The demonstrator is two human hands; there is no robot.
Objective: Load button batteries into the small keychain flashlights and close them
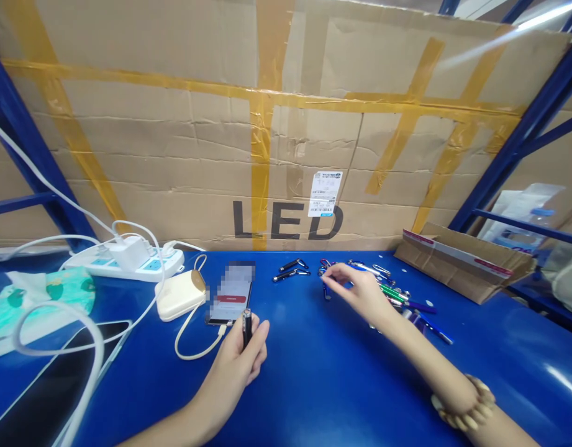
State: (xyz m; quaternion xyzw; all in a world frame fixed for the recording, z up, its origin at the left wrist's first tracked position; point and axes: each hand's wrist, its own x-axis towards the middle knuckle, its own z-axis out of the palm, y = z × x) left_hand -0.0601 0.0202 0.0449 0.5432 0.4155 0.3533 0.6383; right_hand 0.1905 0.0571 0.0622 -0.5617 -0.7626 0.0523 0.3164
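My left hand point(241, 354) is closed round a small black pen-like flashlight point(246, 326), held upright just in front of a phone point(230, 293) lying on the blue table point(323, 372). My right hand point(355, 288) reaches forward with thumb and forefinger pinched at the near edge of a pile of small coloured keychain flashlights point(397, 295); what the fingertips hold is too small to make out. Two black flashlights point(291, 270) lie apart from the pile, between the phone and my right hand.
A white power bank point(179, 295) is cabled to the phone. A power strip point(127, 259) with a charger, a face mask point(43, 295) and a dark tablet point(57, 372) lie at left. An open cardboard box point(463, 261) stands at right. A taped cardboard wall marked LED closes the back.
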